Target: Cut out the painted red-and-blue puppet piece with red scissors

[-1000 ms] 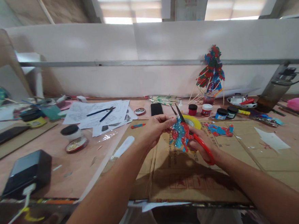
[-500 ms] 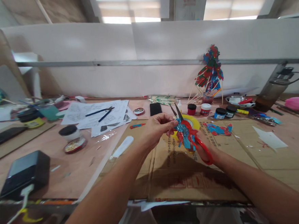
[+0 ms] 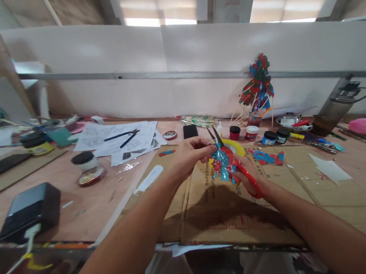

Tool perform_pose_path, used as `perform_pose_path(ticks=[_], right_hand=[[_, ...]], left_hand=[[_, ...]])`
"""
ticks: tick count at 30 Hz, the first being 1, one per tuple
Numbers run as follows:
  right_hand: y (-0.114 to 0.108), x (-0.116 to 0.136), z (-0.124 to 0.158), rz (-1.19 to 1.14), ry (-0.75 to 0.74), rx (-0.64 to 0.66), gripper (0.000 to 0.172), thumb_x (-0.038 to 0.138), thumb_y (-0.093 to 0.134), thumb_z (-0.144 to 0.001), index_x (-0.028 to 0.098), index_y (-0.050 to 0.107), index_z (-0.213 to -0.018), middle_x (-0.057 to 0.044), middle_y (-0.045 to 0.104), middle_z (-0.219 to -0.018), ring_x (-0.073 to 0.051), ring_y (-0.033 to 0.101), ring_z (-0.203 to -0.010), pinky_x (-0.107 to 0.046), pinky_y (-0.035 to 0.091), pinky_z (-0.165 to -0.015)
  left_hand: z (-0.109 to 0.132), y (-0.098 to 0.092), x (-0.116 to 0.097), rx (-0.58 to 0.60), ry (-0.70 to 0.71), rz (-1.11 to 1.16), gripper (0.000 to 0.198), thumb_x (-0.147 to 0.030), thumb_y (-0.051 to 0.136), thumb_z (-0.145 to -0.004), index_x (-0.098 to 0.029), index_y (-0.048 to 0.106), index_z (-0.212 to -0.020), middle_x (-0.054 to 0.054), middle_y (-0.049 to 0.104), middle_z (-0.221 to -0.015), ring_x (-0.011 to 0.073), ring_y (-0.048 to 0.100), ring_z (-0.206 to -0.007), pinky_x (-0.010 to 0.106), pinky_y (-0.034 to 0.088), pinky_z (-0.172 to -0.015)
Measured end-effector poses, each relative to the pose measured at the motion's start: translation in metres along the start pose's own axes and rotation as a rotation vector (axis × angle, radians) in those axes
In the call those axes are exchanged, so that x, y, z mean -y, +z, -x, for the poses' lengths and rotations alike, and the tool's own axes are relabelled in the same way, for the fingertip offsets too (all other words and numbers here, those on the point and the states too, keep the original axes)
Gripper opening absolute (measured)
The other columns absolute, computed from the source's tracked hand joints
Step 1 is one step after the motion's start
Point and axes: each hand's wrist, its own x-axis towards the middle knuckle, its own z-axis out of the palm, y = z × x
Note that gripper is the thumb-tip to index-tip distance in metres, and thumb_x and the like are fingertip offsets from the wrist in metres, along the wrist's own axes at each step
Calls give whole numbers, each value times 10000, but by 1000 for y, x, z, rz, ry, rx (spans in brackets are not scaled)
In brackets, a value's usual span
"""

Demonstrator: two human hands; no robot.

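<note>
My left hand (image 3: 196, 152) is closed, pinching the upper edge of a shiny blue and red cut-out figure (image 3: 224, 163). In my right hand (image 3: 248, 176) are red-handled scissors (image 3: 254, 186), their dark blades (image 3: 214, 135) parted and pointing up and away, behind the cut-out. The right fingers are partly hidden by the cut-out and the handle. Under the hands lies a cardboard sheet (image 3: 207, 218), with a yellow tape roll (image 3: 236, 147) just behind them. Another blue and red cut-out (image 3: 268, 157) rests on the cardboard to the right, and a small one (image 3: 167, 153) to the left.
Paint jars (image 3: 269, 138) stand behind the cardboard, near a bunch of painted figures on sticks (image 3: 259, 81). A tilted bottle (image 3: 331, 105) is at the right. Pliers (image 3: 128, 137) lie on printed sheets (image 3: 89, 137) at the left, beyond a black box (image 3: 31, 212).
The cut-out has turned slightly between my hands, and its shiny blue face shows more. Both hands stay nearly in place; the scissors remain parted.
</note>
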Motion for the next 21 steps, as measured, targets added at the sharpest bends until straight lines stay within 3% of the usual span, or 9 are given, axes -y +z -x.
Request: perform_pose_path(ticks=[5, 12, 17, 21], right_hand=[[-2, 2, 1, -88, 2, 22, 216, 360, 555, -806, 229, 612, -967, 22, 453, -672, -161, 417, -598, -288, 404, -552], [-3, 10, -2, -19, -41, 32, 206, 294, 557, -796, 203, 614, -972, -24, 586, -850, -179, 488, -717, -319, 447, -676], [-1, 3, 0, -76, -57, 3, 245, 301, 549, -789, 208, 618, -1005, 42, 442, -658, -142, 392, -581, -272, 399, -570], [1, -1, 2, -101, -58, -10, 271, 309, 555, -795, 205, 628, -1035, 52, 422, -622, -131, 368, -545, -254, 378, -535]], left_hand=[[2, 3, -3, -46, -11, 21, 201, -297, 856, -614, -194, 686, -641, 13, 617, -666, 98, 492, -583, 252, 394, -537], [-1, 2, -2, -53, 17, -24, 180, -290, 855, -605, -203, 698, -617, 6, 610, -638, 100, 482, -584, 246, 377, -529], [-2, 1, 1, -36, 49, -20, 190, -303, 873, -604, -203, 714, -630, -4, 629, -653, 89, 488, -579, 242, 393, -548], [-2, 1, 3, -23, 59, 15, 192, -283, 885, -615, -195, 715, -633, -7, 635, -664, 74, 504, -574, 228, 400, -544]])
